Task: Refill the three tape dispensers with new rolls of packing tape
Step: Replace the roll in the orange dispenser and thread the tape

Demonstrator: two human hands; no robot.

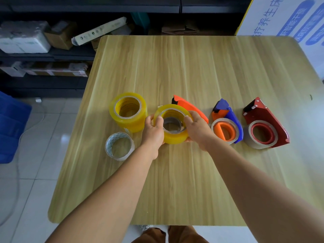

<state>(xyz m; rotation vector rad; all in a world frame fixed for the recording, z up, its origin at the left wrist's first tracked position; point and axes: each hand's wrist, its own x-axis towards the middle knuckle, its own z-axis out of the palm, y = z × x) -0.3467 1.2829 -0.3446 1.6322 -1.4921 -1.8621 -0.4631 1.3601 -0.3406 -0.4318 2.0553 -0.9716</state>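
A yellow tape roll [175, 137] sits over the round end of an orange dispenser [189, 106] at the table's middle. My left hand [154, 127] grips the roll's left rim and my right hand [198, 128] grips its right rim. A grey ring shows inside the roll's core. To the right lie a blue-and-orange dispenser [228, 125] and a red dispenser [263, 125], each with a nearly bare cardboard core on its hub. At the left stands a tall stack of yellow tape [128, 113], with a clear tape roll [120, 146] in front of it.
The wooden table [175, 67] has rounded corners. Dark shelves with boxes and packages [24, 37] run behind it at the left. A blue crate [10, 127] stands on the tiled floor at the left. A white printed board [289, 16] leans at the back right.
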